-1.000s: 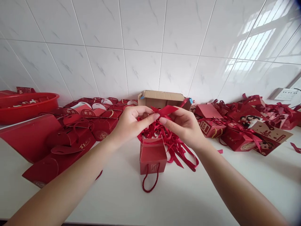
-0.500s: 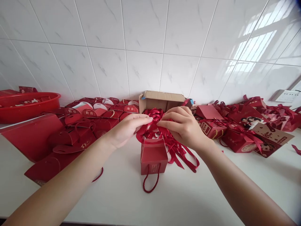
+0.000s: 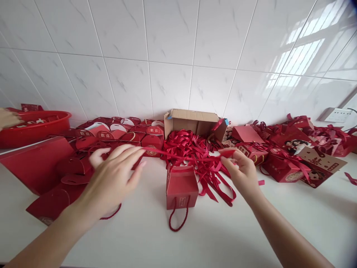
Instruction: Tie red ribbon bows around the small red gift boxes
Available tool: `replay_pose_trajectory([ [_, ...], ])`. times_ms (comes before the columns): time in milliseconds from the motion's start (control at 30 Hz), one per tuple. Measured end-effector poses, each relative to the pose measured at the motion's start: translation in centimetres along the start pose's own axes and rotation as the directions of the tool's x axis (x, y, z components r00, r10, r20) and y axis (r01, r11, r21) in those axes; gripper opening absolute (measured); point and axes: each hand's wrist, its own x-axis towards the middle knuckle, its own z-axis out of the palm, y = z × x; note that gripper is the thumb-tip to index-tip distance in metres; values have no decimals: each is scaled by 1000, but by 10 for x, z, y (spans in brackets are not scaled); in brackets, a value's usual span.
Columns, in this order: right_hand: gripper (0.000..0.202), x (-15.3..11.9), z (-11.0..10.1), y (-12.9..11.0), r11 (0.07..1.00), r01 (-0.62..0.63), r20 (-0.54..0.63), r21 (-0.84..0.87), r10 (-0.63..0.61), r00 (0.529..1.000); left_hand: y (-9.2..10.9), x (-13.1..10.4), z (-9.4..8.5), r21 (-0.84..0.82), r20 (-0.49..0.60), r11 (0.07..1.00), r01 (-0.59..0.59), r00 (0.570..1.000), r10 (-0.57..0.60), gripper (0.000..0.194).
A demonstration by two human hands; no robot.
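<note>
A thin red ribbon [image 3: 181,158] stretches almost level between my two hands, above a small red gift box. My left hand [image 3: 115,176], left of the box, pinches one end near its fingertips, slightly blurred. At the other end, my right hand [image 3: 242,169] grips the ribbon between thumb and fingers. Below the ribbon, the gift box [image 3: 182,186] stands on the white table, its dark red rope handle [image 3: 178,227] drooping toward me. Just behind it lies a tangled heap of red ribbons [image 3: 192,143], spilling from a cardboard box [image 3: 185,123].
Several red gift boxes [image 3: 152,141] crowd the left and back. Ribbon-tied boxes [image 3: 287,167] stand on the right. A red basin [image 3: 55,124] sits far left, with another person's hand [image 3: 9,118] over it. Behind is a tiled wall with a socket strip [image 3: 336,115].
My hands have moved apart from close together over the ribbon heap, drawing the ribbon out between them. Another person's hand has appeared over the basin at far left.
</note>
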Motion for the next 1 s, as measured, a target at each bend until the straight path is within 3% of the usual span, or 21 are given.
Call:
replay_pose_trajectory([
  [67, 16, -8, -16, 29, 969, -121, 151, -216, 156, 976, -24, -20, 5, 57, 144, 995, 87, 985, -95, 30],
  [133, 17, -16, -26, 54, 894, -178, 299, -411, 317, 900, -44, -37, 14, 76, 281, 985, 157, 944, -172, 34],
  [200, 17, -20, -30, 68, 856, -144, 377, -497, 362, 852, -55, -48, 22, 78, 406, 981, 177, 893, -193, 33],
  [233, 18, -21, -30, 70, 855, -118, 379, -505, 342, 860, -57, -50, 26, 69, 437, 983, 170, 881, -183, 31],
  [300, 25, -18, -24, 63, 881, -72, 332, -468, 250, 909, -51, -47, 30, 40, 397, 989, 143, 906, -147, 27],
  [400, 36, -9, -8, 40, 945, -37, 317, -325, 145, 937, -27, -30, 32, -78, 199, 987, 137, 973, -120, 21],
  [467, 35, -6, 7, 25, 979, -55, 401, -198, 133, 906, -6, -18, 36, -302, 181, 942, 146, 979, -93, 15],
  [567, 33, -9, 28, 13, 982, -184, 568, -53, 181, 803, 20, -6, 51, -627, 292, 740, 245, 954, -68, 15],
  [700, 38, -18, 43, 15, 903, -429, 702, -29, 324, 634, 37, -3, 72, -747, 491, 469, 470, 867, -87, 29],
  [800, 43, -17, 43, 18, 853, -521, 758, -34, 362, 543, 38, -2, 76, -693, 638, 337, 638, 760, -125, 36],
  [933, 48, -13, 39, 20, 835, -550, 806, 25, 309, 505, 35, 1, 71, -579, 808, 208, 788, 589, 18, 35],
  [1000, 48, -12, 39, 23, 804, -588, 818, 87, 279, 502, 34, 3, 70, -551, 834, 181, 815, 547, 76, 35],
])
